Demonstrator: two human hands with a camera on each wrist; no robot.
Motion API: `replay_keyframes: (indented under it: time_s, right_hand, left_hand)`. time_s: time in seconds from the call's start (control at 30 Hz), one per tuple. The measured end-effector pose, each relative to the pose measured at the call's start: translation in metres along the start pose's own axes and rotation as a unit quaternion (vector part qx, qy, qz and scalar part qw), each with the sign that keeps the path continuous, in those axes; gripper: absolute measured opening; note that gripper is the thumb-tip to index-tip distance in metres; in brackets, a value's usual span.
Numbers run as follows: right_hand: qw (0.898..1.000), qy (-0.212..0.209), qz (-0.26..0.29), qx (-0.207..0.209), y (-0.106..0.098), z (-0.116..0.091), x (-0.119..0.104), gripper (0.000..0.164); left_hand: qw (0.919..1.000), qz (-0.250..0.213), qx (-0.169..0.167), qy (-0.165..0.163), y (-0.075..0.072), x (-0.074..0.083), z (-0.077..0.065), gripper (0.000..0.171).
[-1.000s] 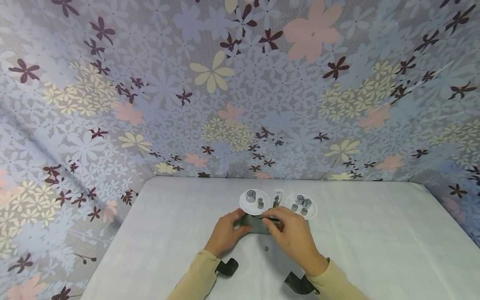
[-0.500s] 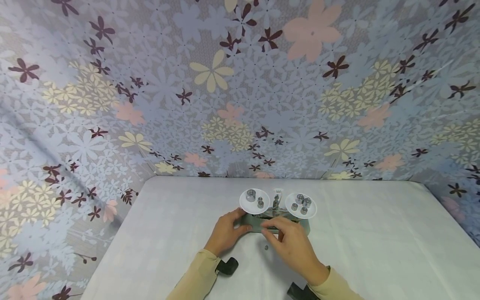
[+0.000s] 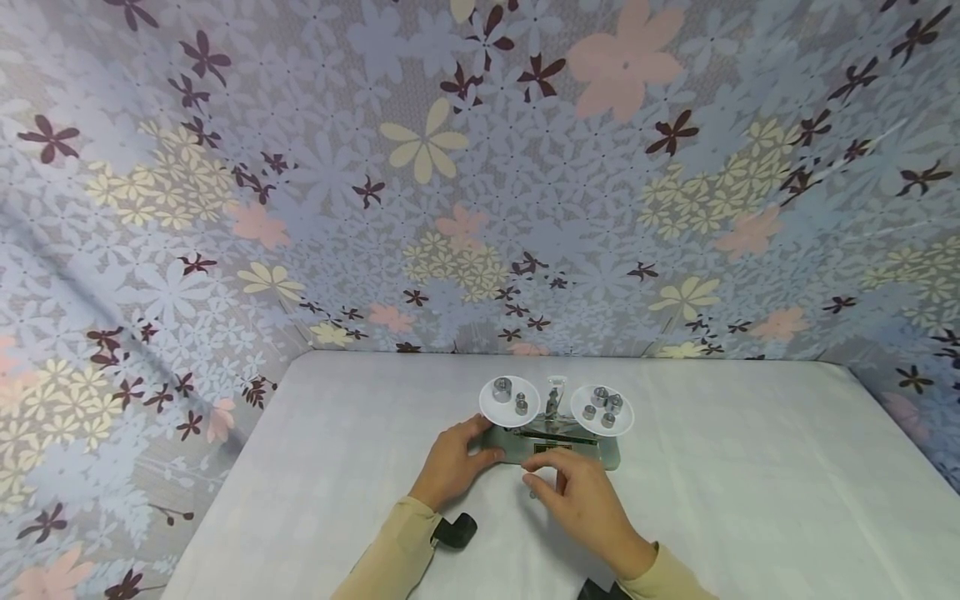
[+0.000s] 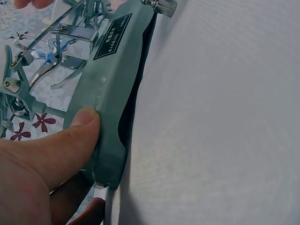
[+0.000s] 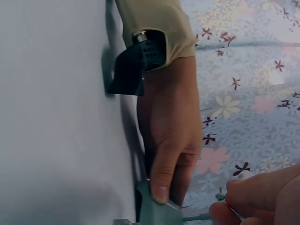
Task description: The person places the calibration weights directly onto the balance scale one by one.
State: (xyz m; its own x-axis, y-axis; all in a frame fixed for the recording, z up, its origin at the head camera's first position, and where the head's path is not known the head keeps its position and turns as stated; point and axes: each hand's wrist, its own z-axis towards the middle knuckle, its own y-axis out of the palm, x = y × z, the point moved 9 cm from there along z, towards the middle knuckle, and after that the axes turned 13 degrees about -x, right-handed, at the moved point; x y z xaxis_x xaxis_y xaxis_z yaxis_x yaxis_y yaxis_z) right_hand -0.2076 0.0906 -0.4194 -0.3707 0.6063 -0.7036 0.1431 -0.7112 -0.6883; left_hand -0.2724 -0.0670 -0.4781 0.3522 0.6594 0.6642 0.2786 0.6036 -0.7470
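A green balance scale stands on the white-covered table, its two white pans holding several small metal weights. My left hand grips the left end of its base; the left wrist view shows the thumb on the front face and fingers curled behind. My right hand hovers just in front of the base, thumb and index finger bent toward each other with a small gap. I see nothing held between them. One loose weight lies on the table before the scale, mostly hidden by the right hand in the head view.
The left pan carries a large weight and smaller ones; the right pan carries several. White cloth covers the table, which meets flowered fabric at the back and sides.
My right hand has drawn back from the scale's beam toward the table's front, uncovering the beam and nameplate. My left hand stays on the base.
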Motion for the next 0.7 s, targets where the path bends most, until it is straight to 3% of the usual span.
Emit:
replay_keyframes:
  time_s: [0.3, 0.7]
  right_hand:
    - [0.999, 0.043, 0.014, -0.024, 0.012, 0.000, 0.014, 0.012]
    - [0.997, 0.048, 0.043, -0.045, 0.022, 0.000, 0.027, 0.015]
  left_hand:
    - [1.0000, 0.004, 0.001, -0.001, -0.001, 0.000, 0.000, 0.052]
    - [1.0000, -0.002, 0.002, -0.001, -0.002, 0.001, -0.001, 0.051]
